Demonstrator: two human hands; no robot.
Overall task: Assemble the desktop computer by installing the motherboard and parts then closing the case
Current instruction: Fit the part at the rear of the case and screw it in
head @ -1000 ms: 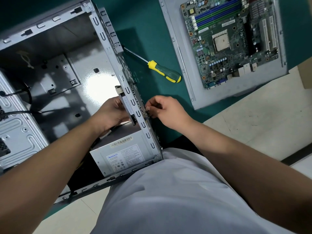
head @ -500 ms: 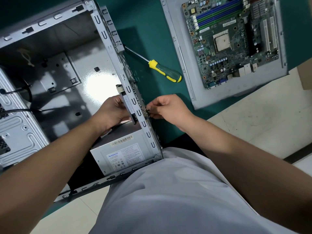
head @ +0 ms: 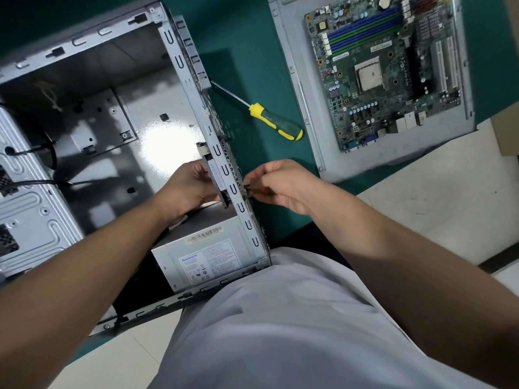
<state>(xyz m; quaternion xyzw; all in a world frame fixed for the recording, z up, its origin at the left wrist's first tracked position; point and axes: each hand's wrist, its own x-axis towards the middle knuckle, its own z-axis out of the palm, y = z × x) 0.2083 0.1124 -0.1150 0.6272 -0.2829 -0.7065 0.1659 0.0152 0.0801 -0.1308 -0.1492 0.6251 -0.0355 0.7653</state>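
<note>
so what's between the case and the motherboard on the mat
In the head view, a yellow-and-green screwdriver lies on the green mat between the case and motherboard.

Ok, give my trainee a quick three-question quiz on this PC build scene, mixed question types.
1. True or false: the motherboard is already mounted inside the case.
2. The screwdriver lies: A) in the right hand, B) on the green mat, C) on the power supply.
3. Fill in: the left hand holds a part against the case wall from the ____.

Key: 1 false; 2 B; 3 inside.
</note>
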